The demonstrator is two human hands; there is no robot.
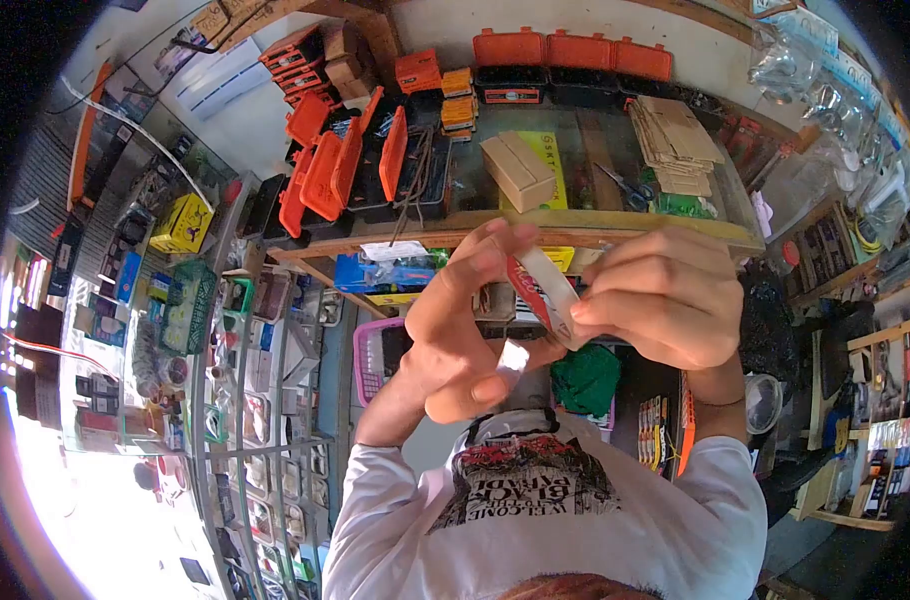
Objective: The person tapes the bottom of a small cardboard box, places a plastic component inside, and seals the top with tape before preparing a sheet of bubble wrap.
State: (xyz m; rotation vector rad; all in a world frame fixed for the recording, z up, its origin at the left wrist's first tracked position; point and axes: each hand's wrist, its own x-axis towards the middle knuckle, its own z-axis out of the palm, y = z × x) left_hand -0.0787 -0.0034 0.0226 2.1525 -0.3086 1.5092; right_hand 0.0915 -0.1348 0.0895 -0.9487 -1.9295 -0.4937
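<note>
Both of my hands are raised in front of my chest, over the near side of the workbench. A roll of tape point(547, 283), with red and white print on its inner ring, is tilted between them. My left hand point(453, 325) grips it from the left, with a fingertip at its top edge. At the roll's lower right edge, the fingers of my right hand point(665, 298) are pinched together. A small shiny strip point(513, 361) shows by the lower fingers of my left hand. On the bench behind lies a closed cardboard box point(518, 170).
Orange-lidded cases point(332, 172) stand open on the bench's left. Scissors point(630, 188) and flattened cardboard pieces point(675, 145) lie on its right. Crowded shelves point(265, 400) flank me on the left. Below my hands are a pink basket point(370, 365) and a green bag point(585, 380).
</note>
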